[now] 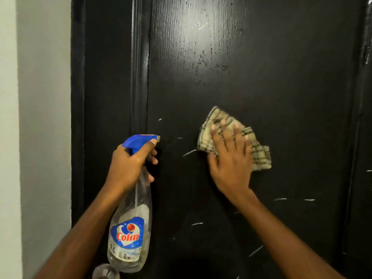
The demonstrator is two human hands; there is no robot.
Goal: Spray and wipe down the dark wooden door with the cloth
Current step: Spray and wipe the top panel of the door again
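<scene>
- Directly ahead on my remote feed, the door [261, 81] fills the view, dark and glossy, with glare on its upper panel and pale scratches [190, 152] scattered across the lower half.
- I see the right hand [231, 160] laid flat on the cloth [260, 156], fingers straight and spread, pressing it against the door right of centre; it grips nothing.
- The cloth is beige with dark check lines, bunched, and sticks out beyond the fingertips and to the right of the hand; its edges are blurred.
- The thumb lies off the cloth's lower left edge; whether it touches the wood I cannot tell.
- The left hand [127, 166] is clenched round the neck of the bottle [138, 200], left of the cloth and well apart from it.
- One digit lies along the blue head [136, 140] up to the nozzle, which points right toward the door; the other fingers curl round the trigger side.
- The bottle is clear plastic and hangs base-down toward the near edge, with a blue label [127, 234] reading "Colin".
- Left of the bottle I see the dark frame [106, 77], then a pale wall [40, 117] at the left edge.
</scene>
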